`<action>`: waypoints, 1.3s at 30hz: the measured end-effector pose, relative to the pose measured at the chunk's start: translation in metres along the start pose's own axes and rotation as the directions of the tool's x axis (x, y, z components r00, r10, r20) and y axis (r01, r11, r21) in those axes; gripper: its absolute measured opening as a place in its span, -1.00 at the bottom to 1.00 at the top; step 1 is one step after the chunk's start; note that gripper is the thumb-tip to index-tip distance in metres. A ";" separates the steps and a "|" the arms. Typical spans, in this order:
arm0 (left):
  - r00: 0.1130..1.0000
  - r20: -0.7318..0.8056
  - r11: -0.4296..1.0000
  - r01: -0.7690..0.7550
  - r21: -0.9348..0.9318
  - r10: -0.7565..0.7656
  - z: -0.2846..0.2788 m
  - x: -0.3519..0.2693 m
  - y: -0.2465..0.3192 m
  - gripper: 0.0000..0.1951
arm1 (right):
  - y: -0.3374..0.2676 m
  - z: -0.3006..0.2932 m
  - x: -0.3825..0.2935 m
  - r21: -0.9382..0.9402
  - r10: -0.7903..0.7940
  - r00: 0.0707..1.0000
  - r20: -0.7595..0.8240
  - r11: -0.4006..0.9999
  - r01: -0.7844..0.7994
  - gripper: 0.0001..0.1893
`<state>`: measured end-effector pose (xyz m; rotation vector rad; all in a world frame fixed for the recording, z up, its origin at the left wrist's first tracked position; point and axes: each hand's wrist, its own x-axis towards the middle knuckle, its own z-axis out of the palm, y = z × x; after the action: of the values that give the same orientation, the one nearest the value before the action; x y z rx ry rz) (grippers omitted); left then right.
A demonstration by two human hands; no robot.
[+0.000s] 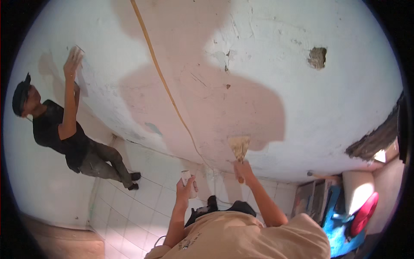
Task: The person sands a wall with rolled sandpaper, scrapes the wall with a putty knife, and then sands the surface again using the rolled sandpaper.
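My right hand grips the handle of a putty knife. Its wide, stained blade points up and lies in front of or against the white painted wall; I cannot tell whether it touches. In my left hand is a whitish, roughly cylindrical object, perhaps a sanding block or small container, held upright at waist height. Chips, scratches and small cracks mark the wall ahead, with a chipped patch above the blade. My shadow covers much of this stretch of wall.
A yellowish cable hangs down the wall. At left, a person in dark clothes holds a hand to the wall. A square hole opens at upper right. Blue cloth and a red round object lie lower right, beyond the tiled floor.
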<state>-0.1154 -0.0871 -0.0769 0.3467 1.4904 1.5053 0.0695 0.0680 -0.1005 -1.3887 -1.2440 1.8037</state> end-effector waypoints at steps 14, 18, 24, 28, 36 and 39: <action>0.933 0.308 0.964 0.114 0.241 -0.187 0.183 -0.045 -0.053 -0.76 | 0.100 -0.198 -0.099 -0.637 0.193 0.980 0.050 0.762 -0.118 -0.73; 0.864 0.456 0.957 0.089 0.277 -0.212 0.232 -0.066 -0.094 -0.72 | 0.135 -0.245 -0.120 -0.587 0.205 0.976 0.078 0.801 -0.122 -0.76; 0.832 0.525 0.967 0.051 0.249 -0.179 0.241 -0.094 -0.119 -0.71 | 0.149 -0.279 -0.121 -0.582 0.366 0.927 0.087 0.773 -0.250 -0.62; 0.913 0.319 0.945 0.168 0.280 -0.256 0.218 -0.109 -0.098 -0.74 | 0.181 -0.288 -0.086 -0.883 0.368 0.929 0.022 0.444 -0.155 -0.45; 0.968 0.128 0.974 0.203 0.096 -0.214 0.133 -0.112 -0.105 -0.73 | 0.185 -0.219 -0.044 -0.929 0.498 0.799 0.338 0.314 0.197 -0.53; 0.984 0.131 0.986 0.102 0.132 -0.119 0.111 -0.103 -0.107 -0.73 | 0.198 -0.184 -0.040 -0.908 0.564 0.714 0.414 0.310 0.283 -0.55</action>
<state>0.0648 -0.1188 -0.1056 0.4264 1.4722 1.2784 0.2781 0.0128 -0.2684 -1.3398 -3.1313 1.7504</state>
